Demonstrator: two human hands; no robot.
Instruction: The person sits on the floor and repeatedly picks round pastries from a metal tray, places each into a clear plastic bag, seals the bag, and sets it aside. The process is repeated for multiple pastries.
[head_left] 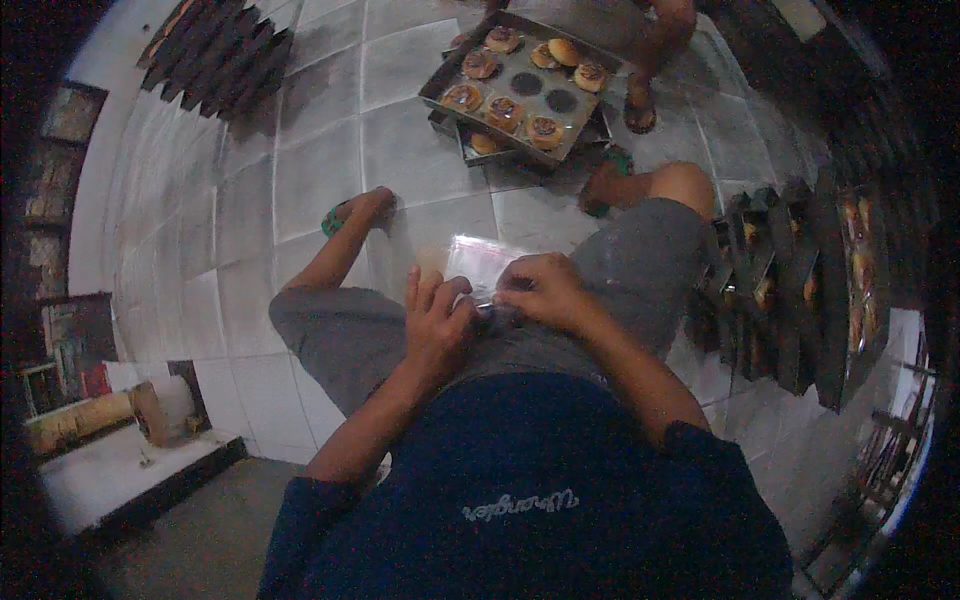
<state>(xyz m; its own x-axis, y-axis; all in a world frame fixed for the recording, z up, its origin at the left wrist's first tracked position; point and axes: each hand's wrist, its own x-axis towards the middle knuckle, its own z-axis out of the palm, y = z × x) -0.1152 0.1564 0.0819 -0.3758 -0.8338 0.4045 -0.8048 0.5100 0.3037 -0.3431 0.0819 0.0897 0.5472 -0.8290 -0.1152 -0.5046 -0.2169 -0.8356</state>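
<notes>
A clear, shiny plastic bag (pixel 478 262) lies over my lap between my two hands. My left hand (pixel 438 312) is at its left side, fingers bent and closed on the near edge. From the right, my right hand (pixel 545 288) pinches the bag near its lower right corner. A pale yellowish shape (pixel 432 262) shows just beyond my left fingers; it is too blurred to name. Further ahead on the floor, a metal baking tray (pixel 440 101) holds several round buns (pixel 503 113) with dark topping, and it rests crosswise on another tray (pixel 476 158).
Another person's leg and sandalled foot (pixel 640 105) are beside the trays. Stacked dark trays with wrapped bread (pixel 765 290) stand at my right. More dark racks (pixel 215 60) lean at the far left. A low white ledge (pixel 130 480) with a roll (pixel 165 410) is at the left.
</notes>
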